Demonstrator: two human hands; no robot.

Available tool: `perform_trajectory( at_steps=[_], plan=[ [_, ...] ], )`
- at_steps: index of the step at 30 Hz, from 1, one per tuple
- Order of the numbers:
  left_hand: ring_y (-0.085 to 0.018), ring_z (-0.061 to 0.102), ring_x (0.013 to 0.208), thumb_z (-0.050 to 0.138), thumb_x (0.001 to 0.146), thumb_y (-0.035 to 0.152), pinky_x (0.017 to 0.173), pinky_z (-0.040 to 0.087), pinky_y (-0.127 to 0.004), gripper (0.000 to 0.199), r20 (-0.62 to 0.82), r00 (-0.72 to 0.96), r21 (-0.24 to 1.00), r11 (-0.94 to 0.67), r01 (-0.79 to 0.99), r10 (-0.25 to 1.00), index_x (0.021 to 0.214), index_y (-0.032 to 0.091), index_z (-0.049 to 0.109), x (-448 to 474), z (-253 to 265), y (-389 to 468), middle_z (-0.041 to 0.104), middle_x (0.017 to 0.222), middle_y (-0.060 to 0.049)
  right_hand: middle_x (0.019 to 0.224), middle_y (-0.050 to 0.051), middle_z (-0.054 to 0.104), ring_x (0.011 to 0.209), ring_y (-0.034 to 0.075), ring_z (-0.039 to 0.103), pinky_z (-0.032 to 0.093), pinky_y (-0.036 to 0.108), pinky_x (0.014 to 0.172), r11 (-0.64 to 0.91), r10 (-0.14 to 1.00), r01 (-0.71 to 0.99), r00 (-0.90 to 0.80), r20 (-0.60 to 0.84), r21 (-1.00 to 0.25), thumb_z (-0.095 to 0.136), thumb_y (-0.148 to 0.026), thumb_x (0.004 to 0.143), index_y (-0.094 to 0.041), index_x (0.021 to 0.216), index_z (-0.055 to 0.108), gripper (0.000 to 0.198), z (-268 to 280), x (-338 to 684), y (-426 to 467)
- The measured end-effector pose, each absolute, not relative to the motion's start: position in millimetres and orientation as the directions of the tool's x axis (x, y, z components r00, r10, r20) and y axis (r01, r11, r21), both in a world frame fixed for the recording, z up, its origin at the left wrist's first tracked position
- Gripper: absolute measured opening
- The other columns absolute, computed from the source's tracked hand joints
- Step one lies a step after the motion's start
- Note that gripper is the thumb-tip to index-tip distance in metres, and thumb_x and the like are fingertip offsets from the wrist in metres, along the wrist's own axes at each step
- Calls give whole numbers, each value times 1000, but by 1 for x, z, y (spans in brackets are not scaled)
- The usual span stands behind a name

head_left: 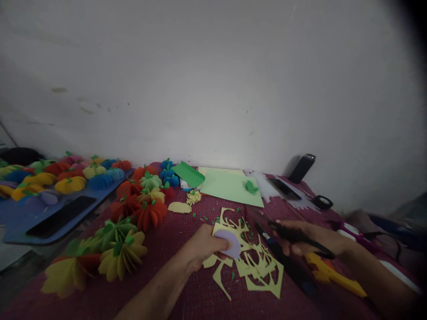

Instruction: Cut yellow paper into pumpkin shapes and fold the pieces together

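My left hand (pixel 208 244) pinches a light purple rounded paper piece (pixel 230 242) between thumb and fingers. Below and to the right of it lie pale yellow paper offcuts (pixel 258 262) with curved cut-outs. In my right hand (pixel 308 238) is a pair of black-handled scissors (pixel 288 232), the blades pointing left and blurred. The scissors are apart from the purple paper. Beneath them on the cloth lies a long dark tool (pixel 287 262), its kind unclear. A yellow tool that looks like a glue gun (pixel 336 275) rests under my right forearm.
Several paper pumpkins (pixel 150 213) crowd the left side of the maroon cloth (pixel 187 284). More stand on a blue board (pixel 20 226) with a black phone-like slab (pixel 62 216). Light green sheets (pixel 230 186) lie at the back. A dark bottle (pixel 302 169) leans near the wall.
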State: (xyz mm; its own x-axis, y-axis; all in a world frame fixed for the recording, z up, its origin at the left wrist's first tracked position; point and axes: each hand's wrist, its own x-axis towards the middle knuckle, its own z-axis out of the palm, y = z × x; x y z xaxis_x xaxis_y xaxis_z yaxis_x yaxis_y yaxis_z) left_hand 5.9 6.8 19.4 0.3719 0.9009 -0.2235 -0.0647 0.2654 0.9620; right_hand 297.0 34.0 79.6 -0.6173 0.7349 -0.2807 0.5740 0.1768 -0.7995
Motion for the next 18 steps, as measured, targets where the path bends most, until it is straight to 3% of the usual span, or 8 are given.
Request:
perform_trajectory(
  at_steps=[2,4,9,18],
  plan=[
    [-17,61,58,57,57,17,50,45,-24,20,-214,352,967,249,-56,911,72,10,67,7,18,6,68,70,-9,85,7,62,75,17,56,43,27,62,165,813,433,-568,-126,-886,60,-34,74,-20,100,46,33,73,283,25],
    [-18,61,60,58,57,18,51,45,-24,21,-205,343,971,235,-47,917,74,10,68,8,18,6,68,71,-9,84,5,61,69,15,55,42,26,58,146,862,372,-502,-66,-917,62,-29,73,-21,102,42,36,67,258,18],
    [-13,56,52,57,56,16,48,41,-21,17,-187,322,981,193,15,928,69,10,67,8,21,5,63,62,-4,80,1,57,64,12,53,42,24,54,182,850,242,-527,29,-953,64,-24,70,-21,102,39,41,62,197,12],
    [-7,38,43,60,55,18,41,26,-19,7,-138,297,987,104,126,945,56,12,61,6,6,4,50,48,3,78,-2,53,67,11,49,39,23,57,305,786,272,-613,80,-913,58,-10,64,-18,99,47,37,57,172,23]
  ],
)
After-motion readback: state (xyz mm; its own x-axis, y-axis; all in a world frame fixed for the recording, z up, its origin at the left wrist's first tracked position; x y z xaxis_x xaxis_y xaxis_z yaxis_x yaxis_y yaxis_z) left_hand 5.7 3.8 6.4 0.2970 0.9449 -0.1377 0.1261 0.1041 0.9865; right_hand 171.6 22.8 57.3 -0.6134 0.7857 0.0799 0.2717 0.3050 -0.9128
